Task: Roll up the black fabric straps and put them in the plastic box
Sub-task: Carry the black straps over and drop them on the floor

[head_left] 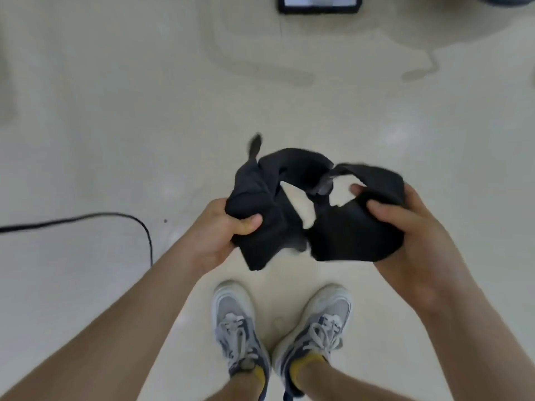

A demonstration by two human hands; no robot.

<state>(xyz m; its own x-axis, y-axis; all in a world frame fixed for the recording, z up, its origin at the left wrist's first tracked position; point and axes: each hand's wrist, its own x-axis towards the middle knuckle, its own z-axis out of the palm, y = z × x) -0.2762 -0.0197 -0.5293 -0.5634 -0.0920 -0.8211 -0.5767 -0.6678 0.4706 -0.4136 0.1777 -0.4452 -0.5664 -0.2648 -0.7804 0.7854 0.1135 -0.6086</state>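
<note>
I stand looking down at a bunch of black fabric straps (pixel 304 209) held in the air in front of me, above my two shoes. My left hand (pixel 223 230) grips the left part of the bundle, thumb pressed over the fabric. My right hand (pixel 411 227) holds the right part, fingers curled round a wide black band. The straps loop between the hands with gaps that show the floor. One thin end sticks up at the top left of the bundle. A plastic box is not visible in this view.
Pale glossy floor (pixel 115 125) lies all around. A black cable (pixel 115 217) curves across the floor on the left. A dark-framed rectangular object (pixel 320 4) sits at the top edge. My grey sneakers (pixel 240 328) stand below the hands.
</note>
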